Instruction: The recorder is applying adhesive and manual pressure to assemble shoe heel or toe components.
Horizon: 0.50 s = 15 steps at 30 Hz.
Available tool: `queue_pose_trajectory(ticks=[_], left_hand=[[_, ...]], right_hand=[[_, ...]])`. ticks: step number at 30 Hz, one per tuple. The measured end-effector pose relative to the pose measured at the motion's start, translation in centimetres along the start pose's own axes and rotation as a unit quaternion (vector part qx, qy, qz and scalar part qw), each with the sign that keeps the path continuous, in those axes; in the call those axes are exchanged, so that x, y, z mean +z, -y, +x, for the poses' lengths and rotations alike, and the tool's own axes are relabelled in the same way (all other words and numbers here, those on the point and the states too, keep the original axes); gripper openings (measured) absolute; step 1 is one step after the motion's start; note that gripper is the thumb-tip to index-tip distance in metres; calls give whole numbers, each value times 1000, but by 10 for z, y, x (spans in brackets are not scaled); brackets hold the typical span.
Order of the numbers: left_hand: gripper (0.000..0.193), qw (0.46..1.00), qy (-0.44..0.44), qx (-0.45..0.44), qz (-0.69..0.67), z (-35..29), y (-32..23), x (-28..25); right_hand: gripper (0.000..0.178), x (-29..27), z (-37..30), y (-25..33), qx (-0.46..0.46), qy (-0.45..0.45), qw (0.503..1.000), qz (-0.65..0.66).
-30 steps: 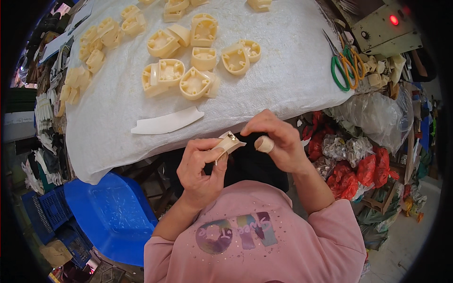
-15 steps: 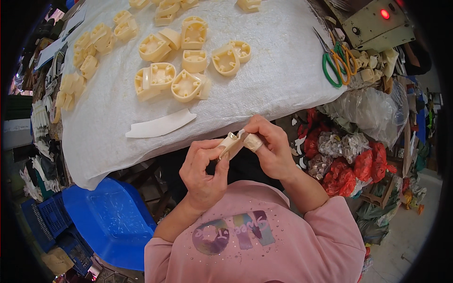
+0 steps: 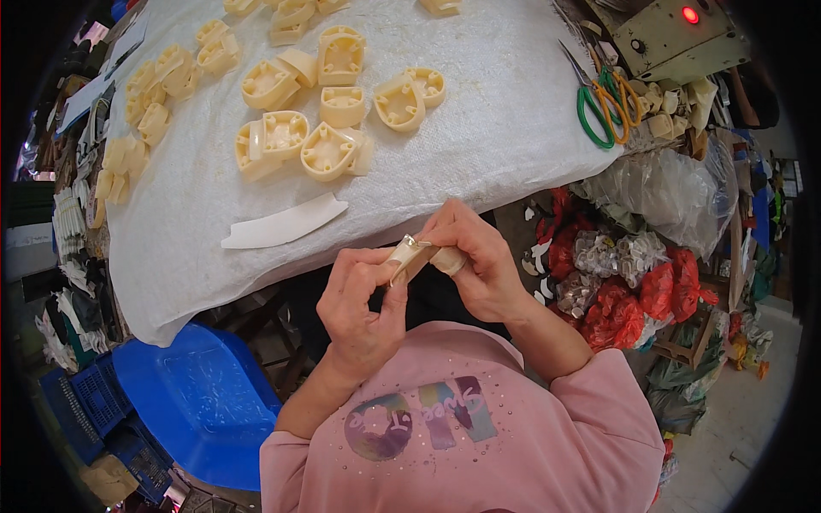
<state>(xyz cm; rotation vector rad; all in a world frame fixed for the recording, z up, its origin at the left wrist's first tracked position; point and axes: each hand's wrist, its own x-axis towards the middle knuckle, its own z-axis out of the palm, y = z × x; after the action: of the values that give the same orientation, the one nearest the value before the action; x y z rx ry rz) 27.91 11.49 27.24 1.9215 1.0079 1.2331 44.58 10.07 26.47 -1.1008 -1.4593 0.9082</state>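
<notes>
In front of my chest, at the table's near edge, my left hand (image 3: 363,299) is closed round a small cream-coloured piece (image 3: 409,260), with a shiny bit at its upper end. The fingers of my right hand (image 3: 479,261) pinch at the upper right edge of that piece; their tips partly hide it. Pale tape wraps my right thumb. Just beyond my hands lies a curved white strip (image 3: 282,224), flat on the white cloth (image 3: 479,162). Farther off, several hollow cream plastic blocks (image 3: 329,151) with rounded ends and inner posts rest in loose groups.
Scissors (image 3: 594,107) with green handles and a pair with orange handles lie at the right edge. Behind them stands a metal box (image 3: 676,43) with a red light. Red plastic bags (image 3: 611,316) sit below right. A blue plastic chair (image 3: 197,402) stands at lower left.
My right fingers have moved slightly left and in against the top of the cream piece. The whole table view has shifted a little left.
</notes>
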Motion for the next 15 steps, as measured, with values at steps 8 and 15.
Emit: queue_pose_trajectory(ticks=[8, 15], left_hand=[[13, 913, -24, -241, -329, -3, 1, 0], [12, 902, -4, -250, -351, -4, 0, 2]], right_hand=[[14, -12, 6, -5, 36, 80, 991, 100], [10, -1, 6, 1, 17, 66, 998, 2]])
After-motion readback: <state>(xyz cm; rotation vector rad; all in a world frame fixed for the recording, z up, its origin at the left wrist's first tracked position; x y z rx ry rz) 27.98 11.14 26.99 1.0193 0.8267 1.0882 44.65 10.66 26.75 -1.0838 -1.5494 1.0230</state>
